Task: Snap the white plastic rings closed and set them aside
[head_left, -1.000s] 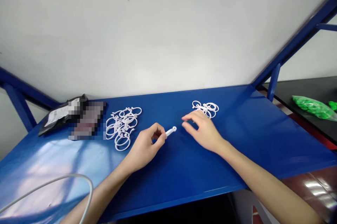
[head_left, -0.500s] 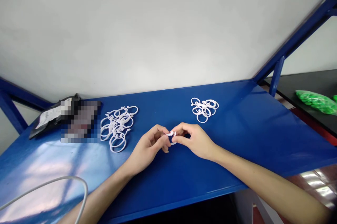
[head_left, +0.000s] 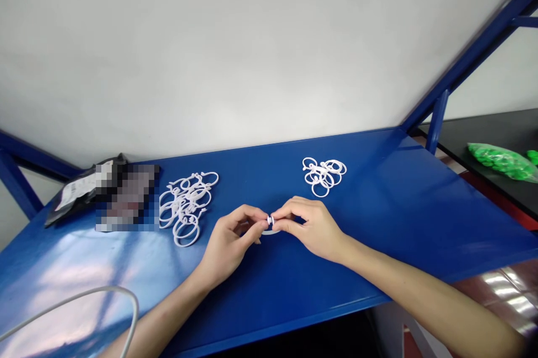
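My left hand (head_left: 229,243) and my right hand (head_left: 313,226) meet over the middle of the blue table (head_left: 378,223). Both pinch one small white plastic ring (head_left: 270,222) between thumb and fingertips, its two ends pressed together. A large heap of white rings (head_left: 187,204) lies to the left of my left hand. A smaller cluster of white rings (head_left: 323,174) lies just beyond my right hand.
A black packet (head_left: 84,190) with a blurred patch lies at the table's far left. A grey cable (head_left: 75,299) loops over the near left corner. Blue frame struts rise on both sides. A green bag (head_left: 500,161) rests on a dark surface at right.
My right hand came back from the small cluster and joined my left hand on the ring. Both hands now pinch it together.
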